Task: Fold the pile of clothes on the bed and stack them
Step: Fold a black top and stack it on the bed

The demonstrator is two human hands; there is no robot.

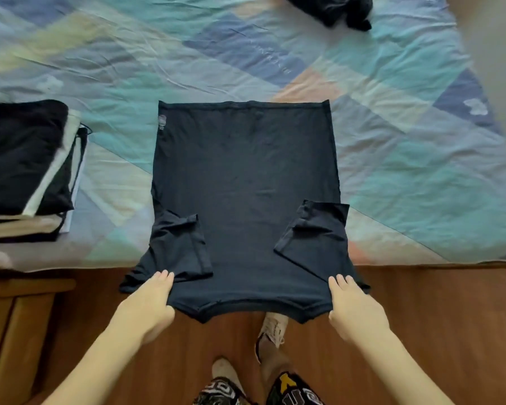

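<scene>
A dark navy T-shirt [243,182] lies spread in the middle of the patchwork bedsheet [392,147], hem at twelve o'clock and collar at six, where it hangs past the bed edge over the wooden floor [435,317]. Both sleeves are already turned in over the body, which narrows the shirt for a lengthwise fold. The left hand [149,302] grips the shoulder at seven o'clock, fingers on top and curled around the cloth; the right hand [354,305] holds the opposite shoulder at five o'clock the same way (thumbs are hidden beneath). Holding both corners keeps the collar edge taut and level, probably to carry it up toward the hem. A stack of folded clothes [24,171] waits at nine o'clock; unfolded dark clothes [333,10] remain at one o'clock.
</scene>
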